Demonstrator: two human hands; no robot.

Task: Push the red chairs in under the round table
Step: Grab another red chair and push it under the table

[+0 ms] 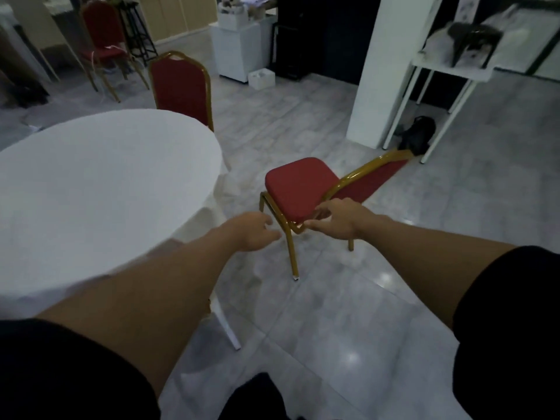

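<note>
A red chair [298, 189] lies tipped on its back just beside the round table [100, 189] — the right hand [336, 221] grasping its seat edge, the left hand [254, 230] open, reaching. Righting it likely comes first — pushing in follows.

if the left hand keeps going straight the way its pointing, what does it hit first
Most likely the gold front leg frame of the tipped-back red chair, just beyond the left hand. They look apart, though depth is hard to judge. The right hand is already at the seat's edge.
</note>
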